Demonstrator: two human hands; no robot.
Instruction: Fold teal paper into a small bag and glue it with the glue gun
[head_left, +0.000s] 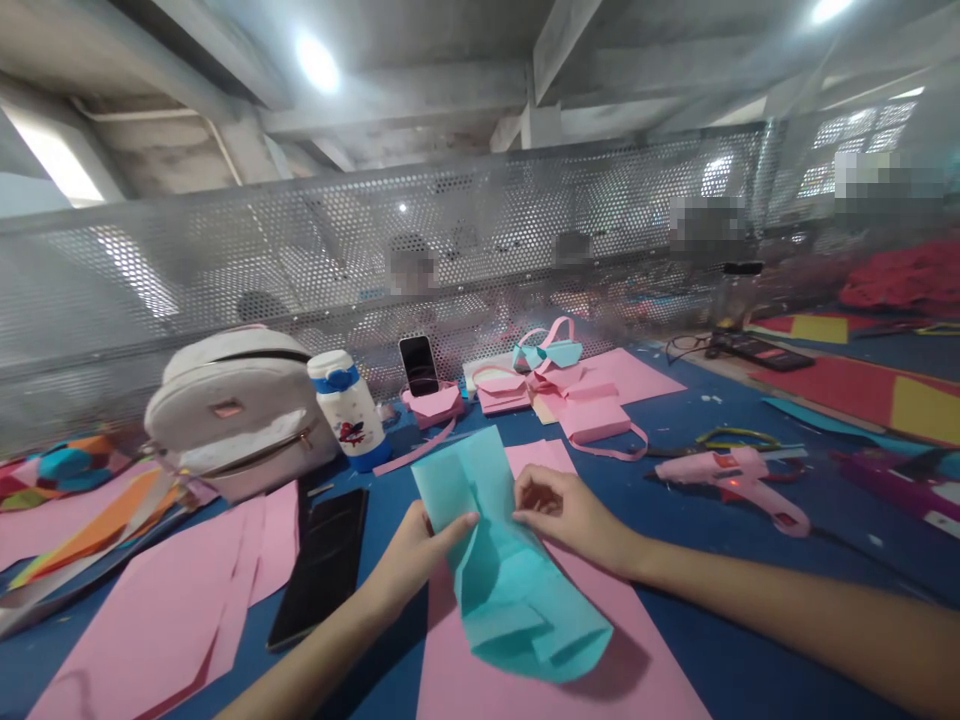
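Observation:
A folded sheet of turquoise paper (510, 570) is held up over a large pink sheet (465, 680) on the blue table. My left hand (427, 550) grips its left edge, thumb on the near face and the other fingers behind. At the paper's right edge is my right hand (566, 510), its fingers curled with thumb and index fingertips close together. Whether those fingertips pinch the paper or only touch its edge is hard to make out. Creases and folded flaps show along the lower end of the paper.
A pink glue gun (742, 480) with a lit red light lies at right. Behind stand a bottle (349, 415), a propped phone (418, 365) and small pink paper bags (600, 425). Left are a white backpack (232, 410), a black tablet (322, 560) and pink sheets (172, 600).

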